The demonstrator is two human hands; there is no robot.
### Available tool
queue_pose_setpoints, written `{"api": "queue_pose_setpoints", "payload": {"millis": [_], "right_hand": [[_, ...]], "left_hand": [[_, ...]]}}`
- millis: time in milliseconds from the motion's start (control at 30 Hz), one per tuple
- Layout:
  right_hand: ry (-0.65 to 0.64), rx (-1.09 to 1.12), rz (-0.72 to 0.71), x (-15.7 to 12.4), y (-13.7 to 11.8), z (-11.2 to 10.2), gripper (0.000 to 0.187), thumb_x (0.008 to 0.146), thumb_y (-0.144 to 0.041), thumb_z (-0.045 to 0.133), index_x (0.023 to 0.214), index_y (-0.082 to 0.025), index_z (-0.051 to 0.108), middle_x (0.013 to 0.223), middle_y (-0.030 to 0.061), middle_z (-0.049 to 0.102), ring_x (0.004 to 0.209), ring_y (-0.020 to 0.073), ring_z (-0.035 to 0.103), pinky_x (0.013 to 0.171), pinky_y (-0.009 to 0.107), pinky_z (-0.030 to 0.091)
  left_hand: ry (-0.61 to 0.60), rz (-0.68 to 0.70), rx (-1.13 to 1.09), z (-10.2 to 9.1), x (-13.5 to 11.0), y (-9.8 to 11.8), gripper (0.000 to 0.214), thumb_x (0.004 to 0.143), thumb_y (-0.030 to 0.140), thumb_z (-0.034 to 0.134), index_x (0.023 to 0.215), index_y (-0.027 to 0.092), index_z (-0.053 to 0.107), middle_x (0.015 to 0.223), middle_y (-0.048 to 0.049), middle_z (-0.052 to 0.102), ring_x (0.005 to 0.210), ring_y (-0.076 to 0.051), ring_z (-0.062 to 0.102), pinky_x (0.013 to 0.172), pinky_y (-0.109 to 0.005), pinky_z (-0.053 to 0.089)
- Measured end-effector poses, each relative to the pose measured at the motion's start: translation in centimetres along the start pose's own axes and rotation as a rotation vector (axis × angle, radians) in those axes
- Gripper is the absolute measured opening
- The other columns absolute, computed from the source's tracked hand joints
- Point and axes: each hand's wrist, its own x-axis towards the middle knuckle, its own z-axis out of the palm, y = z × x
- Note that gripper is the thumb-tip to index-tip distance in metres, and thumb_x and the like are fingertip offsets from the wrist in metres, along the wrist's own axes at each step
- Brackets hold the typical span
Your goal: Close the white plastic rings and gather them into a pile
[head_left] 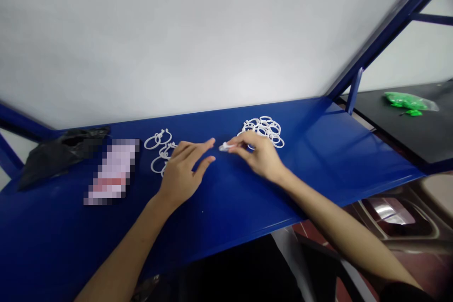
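Observation:
My right hand (260,153) rests on the blue shelf (318,170) and pinches a small white plastic piece (224,146) between its fingertips. Just behind it lies a pile of several white plastic rings (264,128). My left hand (186,167) hovers low over the shelf with its fingers stretched out and apart, holding nothing. Its fingertips point toward the white piece. A smaller group of white rings (159,146) lies just left of that hand, partly hidden by it.
A black plastic bag (60,151) sits at the shelf's far left, with a blurred pinkish packet (113,170) beside it. A white wall stands behind. Blue frame posts (375,47) rise at right, where a dark surface holds a green bag (406,101).

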Motion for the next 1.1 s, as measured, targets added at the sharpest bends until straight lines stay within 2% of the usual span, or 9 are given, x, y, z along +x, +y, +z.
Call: {"api": "queue_pose_setpoints", "payload": {"millis": [100,200,333,433,533,667,767,900,1100], "right_hand": [[-0.005,-0.237,0.059,1.8,2.9,-4.1,0.016,0.093,-0.037,0.064,0.099,-0.027,0.074,0.098,0.0065,0.073,0.090,0.0239,0.063,0.079,0.041,0.052],[-0.039,-0.396,0.122,3.4,7.2,-8.0,0.014,0.090,-0.031,0.063,0.089,-0.023,0.075,0.092,0.0068,0.071,0.085,0.0225,0.063,0.079,0.039,0.051],[-0.185,-0.462,0.106,5.0,11.9,-10.5,0.011,0.084,-0.022,0.063,0.084,-0.019,0.074,0.092,0.0064,0.070,0.081,0.0196,0.064,0.078,0.036,0.051],[-0.274,-0.435,0.087,5.7,13.7,-10.7,0.011,0.081,-0.017,0.063,0.083,-0.018,0.073,0.096,0.0072,0.069,0.082,0.0188,0.064,0.079,0.034,0.052],[-0.316,-0.412,0.080,6.0,14.2,-10.4,0.011,0.079,-0.014,0.063,0.083,-0.018,0.073,0.096,0.0073,0.070,0.084,0.0189,0.065,0.081,0.034,0.051],[-0.361,-0.415,0.095,6.2,14.3,-10.4,0.014,0.079,-0.012,0.061,0.085,-0.018,0.073,0.092,0.0064,0.072,0.083,0.0189,0.066,0.079,0.034,0.051],[-0.389,-0.419,0.102,6.2,14.0,-10.4,0.019,0.081,-0.012,0.059,0.088,-0.019,0.074,0.090,0.0055,0.073,0.081,0.0183,0.066,0.077,0.033,0.051],[-0.374,-0.434,0.099,6.2,13.5,-10.5,0.021,0.083,-0.012,0.057,0.093,-0.017,0.075,0.090,0.0065,0.073,0.079,0.0179,0.066,0.076,0.033,0.052],[-0.243,-0.513,-0.036,6.3,12.7,-10.6,0.028,0.089,-0.014,0.048,0.098,-0.016,0.074,0.099,0.0103,0.071,0.083,0.0197,0.065,0.079,0.036,0.052]], "left_hand": [[0.003,-0.130,0.218,-1.0,0.3,-2.6,0.034,0.098,0.037,0.052,0.128,0.026,0.064,0.123,-0.0064,0.070,0.116,-0.027,0.059,0.105,-0.047,0.044],[-0.009,-0.285,0.407,-2.1,0.5,-4.7,0.035,0.098,0.039,0.048,0.123,0.022,0.066,0.122,-0.0122,0.068,0.117,-0.032,0.056,0.103,-0.051,0.042],[-0.027,-0.389,0.507,-2.9,0.6,-5.6,0.037,0.096,0.042,0.049,0.120,0.021,0.068,0.120,-0.0175,0.066,0.117,-0.039,0.054,0.096,-0.057,0.044],[-0.018,-0.473,0.495,-3.1,0.7,-5.6,0.040,0.095,0.046,0.049,0.120,0.022,0.068,0.123,-0.0202,0.063,0.122,-0.042,0.052,0.096,-0.060,0.044],[-0.049,-0.526,0.501,-3.0,0.7,-6.1,0.046,0.095,0.049,0.047,0.123,0.019,0.067,0.126,-0.0234,0.062,0.124,-0.046,0.050,0.095,-0.062,0.043],[-0.113,-0.505,0.539,-2.7,0.4,-7.3,0.050,0.097,0.051,0.041,0.119,0.018,0.070,0.121,-0.0244,0.065,0.121,-0.047,0.053,0.091,-0.065,0.045],[-0.089,-0.454,0.549,-2.4,0.1,-8.0,0.043,0.096,0.049,0.042,0.111,0.022,0.072,0.118,-0.0215,0.067,0.118,-0.044,0.055,0.089,-0.062,0.047],[-0.085,-0.444,0.587,-2.4,0.1,-7.9,0.035,0.095,0.045,0.046,0.101,0.023,0.072,0.111,-0.0190,0.068,0.113,-0.042,0.057,0.086,-0.058,0.048],[-0.150,-0.538,0.595,-2.8,0.8,-6.7,0.031,0.091,0.043,0.052,0.098,0.020,0.071,0.112,-0.0169,0.068,0.112,-0.042,0.056,0.088,-0.054,0.048]]}}
